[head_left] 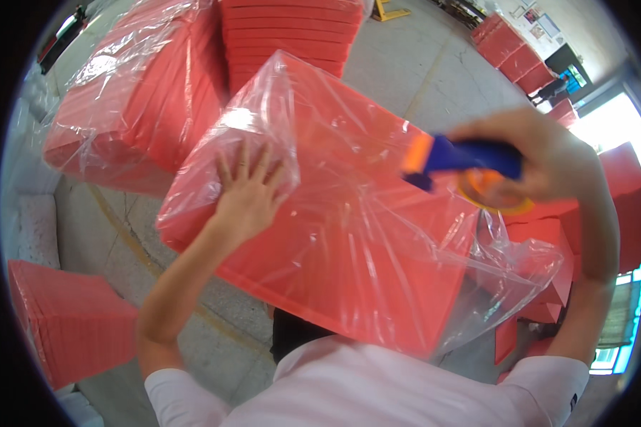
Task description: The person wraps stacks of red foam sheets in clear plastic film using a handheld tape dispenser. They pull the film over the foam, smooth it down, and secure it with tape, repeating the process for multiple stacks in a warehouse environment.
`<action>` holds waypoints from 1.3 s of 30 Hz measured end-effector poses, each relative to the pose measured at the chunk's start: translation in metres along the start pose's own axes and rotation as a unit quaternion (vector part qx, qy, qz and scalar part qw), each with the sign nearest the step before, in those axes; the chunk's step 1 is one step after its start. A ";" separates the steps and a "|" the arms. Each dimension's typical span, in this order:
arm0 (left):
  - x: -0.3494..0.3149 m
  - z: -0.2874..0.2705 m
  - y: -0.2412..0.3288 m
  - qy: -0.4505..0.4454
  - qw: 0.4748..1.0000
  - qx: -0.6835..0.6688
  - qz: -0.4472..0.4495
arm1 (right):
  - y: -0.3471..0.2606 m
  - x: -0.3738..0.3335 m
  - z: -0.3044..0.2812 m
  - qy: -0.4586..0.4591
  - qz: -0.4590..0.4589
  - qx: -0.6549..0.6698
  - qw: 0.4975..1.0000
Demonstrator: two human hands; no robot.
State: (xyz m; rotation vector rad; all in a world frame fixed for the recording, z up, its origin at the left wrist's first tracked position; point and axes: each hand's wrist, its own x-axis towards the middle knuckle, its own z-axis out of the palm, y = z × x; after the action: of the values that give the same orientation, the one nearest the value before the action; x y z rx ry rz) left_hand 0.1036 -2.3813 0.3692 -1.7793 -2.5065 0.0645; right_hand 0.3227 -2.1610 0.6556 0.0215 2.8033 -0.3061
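Note:
In front of me is a large block of red sheets (349, 235) inside a clear plastic bag (509, 281), whose loose end hangs off the right side. Spread flat, my left hand (246, 192) presses on the folded plastic at the block's left end. My right hand (541, 156), slightly blurred, grips a blue and orange tape dispenser (470, 156) above the block's right part. A yellow-orange tape roll (495, 192) sits below its blue body. The dispenser appears apart from the plastic.
Plastic-wrapped red stacks (142, 92) stand beyond the block at left, beside another tall red stack (292, 32). A smaller red stack (75, 320) is on the grey floor (406, 50) at near left. More red blocks (623, 199) stand at right. Far right, a person (550, 89) is visible.

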 end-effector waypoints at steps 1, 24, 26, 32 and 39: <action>0.002 -0.003 0.007 0.009 1.000 0.020 0.003 | 0.012 -0.048 0.010 0.007 0.004 0.007 1.000; -0.018 -0.078 0.469 0.243 0.887 -0.388 -0.063 | 0.058 -0.135 0.039 0.111 -0.118 -0.031 0.986; -0.023 -0.083 0.434 0.323 0.830 -0.434 -0.133 | 0.063 -0.133 0.039 0.114 -0.114 -0.008 0.987; -0.035 -0.046 0.318 0.181 0.888 -0.161 -0.391 | 0.054 -0.135 0.051 0.106 -0.115 0.000 0.988; -0.033 -0.016 0.305 0.074 0.895 -0.148 -0.415 | 0.048 -0.214 0.163 0.209 -0.083 0.210 0.952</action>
State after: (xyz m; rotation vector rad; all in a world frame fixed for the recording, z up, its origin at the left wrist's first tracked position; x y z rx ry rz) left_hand 0.4028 -2.3115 0.3615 -0.5799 -3.0198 -0.4937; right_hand 0.5792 -2.1448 0.5620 -0.0594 3.0953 -1.0468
